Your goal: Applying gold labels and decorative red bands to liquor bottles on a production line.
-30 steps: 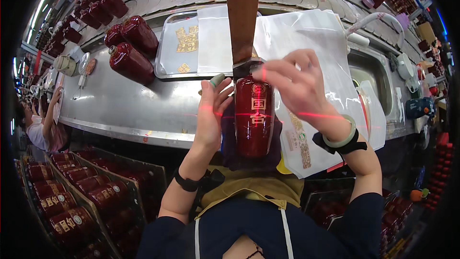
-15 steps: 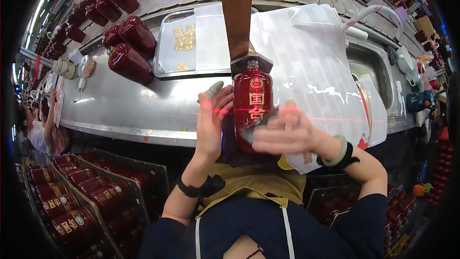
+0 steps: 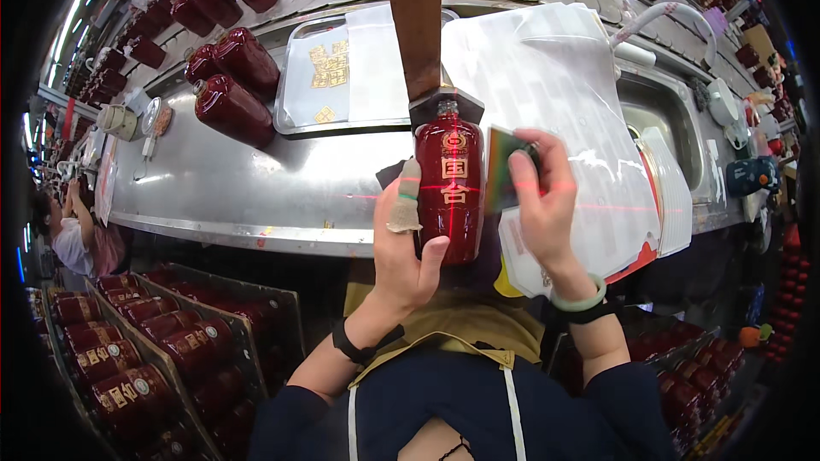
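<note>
A dark red glass bottle (image 3: 451,226) with gold characters lies in a dark holder (image 3: 475,108), its neck pointing away from me. Thin red light lines cross its front. My left hand (image 3: 401,256) is along the bottle's left side, fingers stretched out and thumb apart. Pale covers sit on its fingers, one greenish. To the right of the bottle, my right hand (image 3: 547,196) grips a thin, flat, square-edged pad (image 3: 500,166), its face dark with a greenish-orange sheen. That pad is held upright, apart from the bottle's front.
A brown post (image 3: 414,26) rises behind the holder. At left are a metal tray (image 3: 286,98) with gold characters and several red bottles (image 3: 235,108). White sheets (image 3: 547,77) and a sink (image 3: 653,107) are at right. Crates of bottles (image 3: 184,337) stand below the bench.
My right hand has moved off the bottle's lower front to its right, with the pad. My left hand has turned and come against the bottle's left side.
</note>
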A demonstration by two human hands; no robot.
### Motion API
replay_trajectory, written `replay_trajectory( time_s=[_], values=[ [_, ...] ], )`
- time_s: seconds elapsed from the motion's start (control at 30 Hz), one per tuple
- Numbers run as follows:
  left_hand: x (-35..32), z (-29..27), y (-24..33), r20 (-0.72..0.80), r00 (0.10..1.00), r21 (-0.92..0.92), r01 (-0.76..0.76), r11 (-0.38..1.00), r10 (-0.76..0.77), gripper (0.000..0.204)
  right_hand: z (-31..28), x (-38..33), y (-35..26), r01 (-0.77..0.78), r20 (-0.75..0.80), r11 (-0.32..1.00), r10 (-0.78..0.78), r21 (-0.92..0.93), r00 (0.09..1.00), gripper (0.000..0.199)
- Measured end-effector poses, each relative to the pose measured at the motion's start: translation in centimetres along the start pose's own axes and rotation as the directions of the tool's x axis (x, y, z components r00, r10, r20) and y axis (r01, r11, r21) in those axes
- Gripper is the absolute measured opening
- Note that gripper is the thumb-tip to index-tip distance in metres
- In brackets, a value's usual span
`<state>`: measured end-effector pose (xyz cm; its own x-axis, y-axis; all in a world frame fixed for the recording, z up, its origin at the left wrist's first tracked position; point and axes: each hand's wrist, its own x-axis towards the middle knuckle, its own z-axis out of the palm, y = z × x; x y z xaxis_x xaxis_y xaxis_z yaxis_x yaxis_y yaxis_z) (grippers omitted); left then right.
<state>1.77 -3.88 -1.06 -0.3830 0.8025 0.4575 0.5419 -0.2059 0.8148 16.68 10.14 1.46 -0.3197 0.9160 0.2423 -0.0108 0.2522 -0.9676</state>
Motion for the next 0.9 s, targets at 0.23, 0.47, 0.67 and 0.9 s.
replay_trajectory(
  time_s=[0.23, 0.47, 0.67, 0.9],
  values=[
    [4.5, -1.0, 0.2, 0.276, 0.958, 0.370, -0.181, 0.911, 0.077, 0.079, -1.0, -0.3, 1.4, -0.136, -0.009, 0.987, 0.135, -0.085, 0.991, 0.021],
    [7.2, -0.9, 0.5, 0.261, 0.962, 0.402, -0.185, 0.897, 0.081, 0.074, -1.9, 1.3, 0.3, 0.054, 0.068, 0.984, -0.043, -0.170, 0.997, 0.023],
    [6.9, -1.1, -1.7, 0.060, 0.997, 0.037, 0.034, 0.999, -0.037, 0.057, -0.3, 3.1, -2.8, 0.389, 0.408, 0.850, -0.233, -0.354, 0.882, 0.034],
    [5.8, -1.8, -2.4, 0.041, 0.950, -0.205, 0.312, 0.928, -0.310, 0.090, 2.1, 7.2, -4.5, 0.803, 0.490, 0.373, -0.647, -0.465, 0.584, 0.020]
  ],
)
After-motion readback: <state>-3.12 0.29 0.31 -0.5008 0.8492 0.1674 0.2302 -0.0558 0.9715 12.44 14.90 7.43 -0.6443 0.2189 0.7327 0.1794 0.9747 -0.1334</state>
